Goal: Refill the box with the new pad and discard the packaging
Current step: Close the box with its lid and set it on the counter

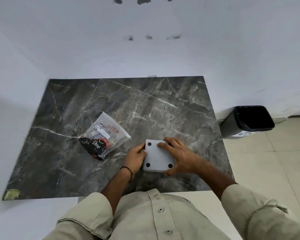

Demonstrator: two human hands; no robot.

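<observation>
A dark marbled surface [145, 104] fills most of the view, pushed against a pale wall, with the person standing at its near edge. Off to the right of the hands, down on the tiled floor and well apart from them, stands a black bin [249, 121] with its mouth open and, as far as can be seen, nothing in it.

To the left of the hands, near but not touching, lies a clear plastic packet [105, 135] with a printed label and something dark and red inside, presumably the new pad. It appears sealed, though the far end is hard to read.

Between the two hands sits the white box [158, 155], turned bottom up so three round dark feet show. The left hand [135, 155] presses its fingers against the box's left edge. The right hand [179, 155] lies spread over the top and right side, fingertips on the upturned base and thumb hooked at the near corner.

Judging from this, the task is at its start: the box is closed and being worked open, the packet is untouched, and nothing has gone into the bin. Opening, refilling, closing and discarding all remain.
</observation>
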